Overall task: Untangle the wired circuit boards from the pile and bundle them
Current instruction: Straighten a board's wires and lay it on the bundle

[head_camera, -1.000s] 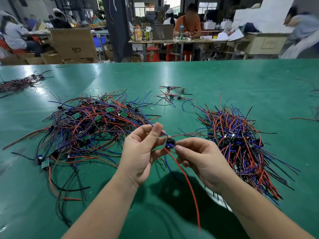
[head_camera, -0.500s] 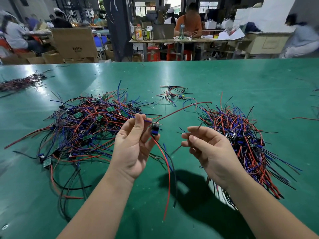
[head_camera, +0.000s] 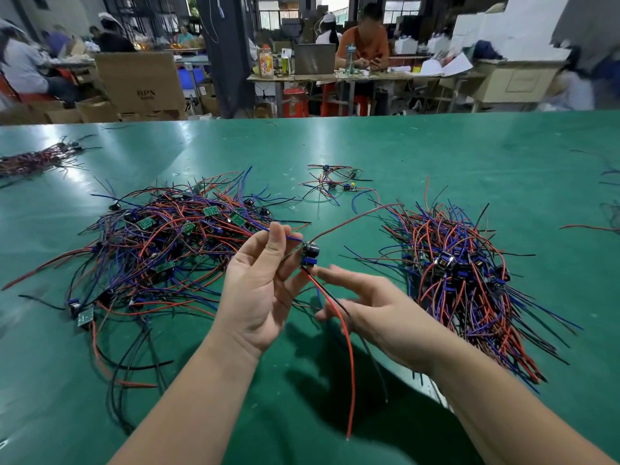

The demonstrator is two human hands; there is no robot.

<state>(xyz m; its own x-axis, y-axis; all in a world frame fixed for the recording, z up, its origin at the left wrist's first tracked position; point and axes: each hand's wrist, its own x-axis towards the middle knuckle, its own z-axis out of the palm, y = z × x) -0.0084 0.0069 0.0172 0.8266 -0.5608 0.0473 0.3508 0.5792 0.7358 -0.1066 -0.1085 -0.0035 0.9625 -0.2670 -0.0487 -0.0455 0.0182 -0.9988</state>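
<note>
Left hand (head_camera: 258, 293) pinches 1 small circuit board (head_camera: 309, 255) at the fingertips, raised above the green table (head_camera: 436, 152), between the 2 heaps. Its red wire (head_camera: 345, 340) and a black one hang down past the right hand (head_camera: 379, 310); another red lead arcs up to the right. Right hand spread, fingers loose and blurred, just below the board; whether it touches the wires, cannot tell. Tangled pile (head_camera: 161, 243) lies left; gathered bundle (head_camera: 466, 283) lies right. A few stray boards (head_camera: 339, 182) sit farther back.
</note>
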